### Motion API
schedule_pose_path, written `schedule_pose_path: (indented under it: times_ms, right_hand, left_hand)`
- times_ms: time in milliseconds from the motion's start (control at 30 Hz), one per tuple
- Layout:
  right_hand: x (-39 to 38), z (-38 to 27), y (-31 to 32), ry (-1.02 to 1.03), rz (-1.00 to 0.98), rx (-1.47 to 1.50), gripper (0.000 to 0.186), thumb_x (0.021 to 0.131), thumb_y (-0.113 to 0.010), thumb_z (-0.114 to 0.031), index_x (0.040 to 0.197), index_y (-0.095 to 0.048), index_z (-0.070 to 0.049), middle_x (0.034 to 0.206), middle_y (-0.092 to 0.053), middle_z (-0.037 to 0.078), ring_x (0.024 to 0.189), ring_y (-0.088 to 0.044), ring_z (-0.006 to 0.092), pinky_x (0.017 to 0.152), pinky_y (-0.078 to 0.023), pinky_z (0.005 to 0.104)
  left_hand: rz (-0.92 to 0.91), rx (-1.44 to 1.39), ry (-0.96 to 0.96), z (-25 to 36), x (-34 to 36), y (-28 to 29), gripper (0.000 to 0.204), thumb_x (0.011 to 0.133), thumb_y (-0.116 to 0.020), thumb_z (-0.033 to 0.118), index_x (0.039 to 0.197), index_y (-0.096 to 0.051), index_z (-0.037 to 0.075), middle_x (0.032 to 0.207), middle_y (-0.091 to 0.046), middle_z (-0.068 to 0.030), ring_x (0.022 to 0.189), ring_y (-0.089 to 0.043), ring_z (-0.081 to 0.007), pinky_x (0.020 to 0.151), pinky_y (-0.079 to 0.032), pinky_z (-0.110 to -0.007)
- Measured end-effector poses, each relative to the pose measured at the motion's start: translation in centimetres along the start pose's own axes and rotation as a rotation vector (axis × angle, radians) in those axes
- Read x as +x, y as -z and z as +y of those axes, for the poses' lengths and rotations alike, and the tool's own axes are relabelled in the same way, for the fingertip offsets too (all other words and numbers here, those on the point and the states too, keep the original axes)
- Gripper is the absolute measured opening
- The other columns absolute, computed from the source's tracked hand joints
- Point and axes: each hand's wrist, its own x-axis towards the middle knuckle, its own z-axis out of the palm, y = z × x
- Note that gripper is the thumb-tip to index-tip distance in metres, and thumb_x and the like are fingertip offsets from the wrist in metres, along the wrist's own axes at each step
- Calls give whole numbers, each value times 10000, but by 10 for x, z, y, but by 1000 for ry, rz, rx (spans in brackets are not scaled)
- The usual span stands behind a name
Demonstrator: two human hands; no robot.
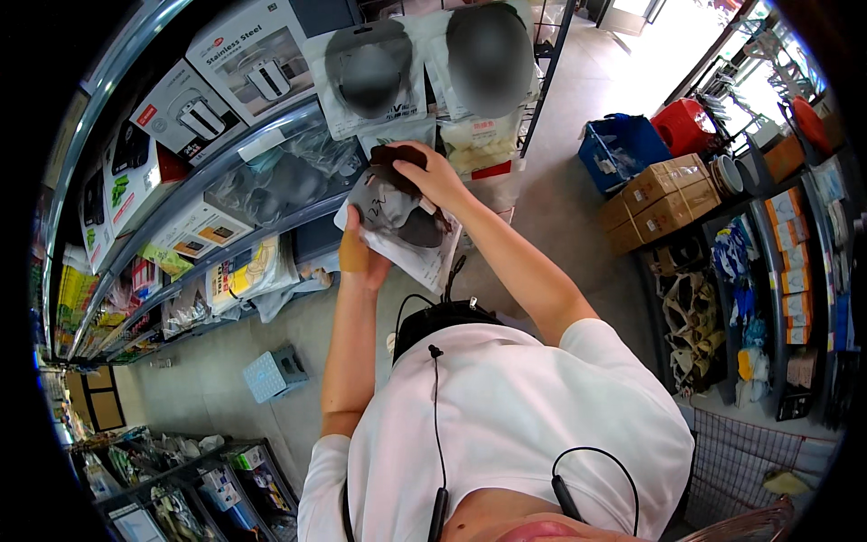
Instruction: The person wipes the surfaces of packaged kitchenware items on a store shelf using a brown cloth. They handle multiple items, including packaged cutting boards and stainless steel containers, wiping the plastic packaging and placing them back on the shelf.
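Observation:
My left hand (pixel 363 253) grips the left edge of a flat white plastic package (pixel 424 262) with grey and dark pictures on its front. The package is tilted in front of my body, close to the shelf. At its upper end my right hand (pixel 432 176) is closed around a dark brown, cloth-like piece (pixel 395 161). Whether this piece is inside the package or lies over it I cannot tell. Just beyond my hands hang similar white packages with dark round pictures, one on the left (pixel 366 77) and one on the right (pixel 488 63).
Boxed kettles (pixel 253 68) stand on the shelf (pixel 298 113) to the left, above bagged goods. A small light-blue stool (pixel 275 373) is on the floor. At the right are a blue crate (pixel 619 149), cardboard boxes (pixel 664 199), a red container (pixel 684 126) and another goods rack (pixel 768 271).

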Motion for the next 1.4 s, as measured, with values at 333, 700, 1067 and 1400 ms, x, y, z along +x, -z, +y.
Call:
schedule_pose_path:
  times_ms: [333, 700, 1067, 1400]
  right_hand:
    - [-30, -1, 36, -589, -321, 558, 480, 762, -638, -182, 1197, -468, -72, 1040, -549, 25, 901, -517, 117, 741, -437, 254]
    - [-10, 10, 24, -375, 95, 486, 441, 655, -673, -23, 1058, -493, -20, 945, -567, 58, 862, -542, 159, 758, -442, 288]
    - [-2, 17, 23, -121, 177, 42, 458, 679, -672, -64, 1099, -492, -21, 1013, -562, 81, 954, -514, 158, 851, -401, 286]
    - [-19, -26, -11, 378, 53, -595, 482, 712, -635, -96, 1172, -492, -116, 1168, -503, 136, 1084, -465, 304, 926, -354, 357]
  left_hand:
    - [-29, -47, 89, 25, 9, 20, 469, 895, -396, 377, 1235, -420, 55, 1191, -491, -117, 1063, -489, -261, 932, -373, -381]
    - [17, -173, 83, 18, 1, 25, 442, 887, -433, 345, 1214, -432, 49, 1192, -491, -120, 1069, -489, -262, 931, -374, -397]
    - [-54, -192, 10, 21, -19, 66, 440, 881, -457, 299, 1232, -403, 40, 1213, -481, -121, 1112, -460, -282, 968, -329, -440]
    - [-25, -143, -3, 22, 5, 41, 404, 861, -498, 336, 1182, -450, 95, 1216, -477, -79, 1130, -441, -260, 967, -321, -432]
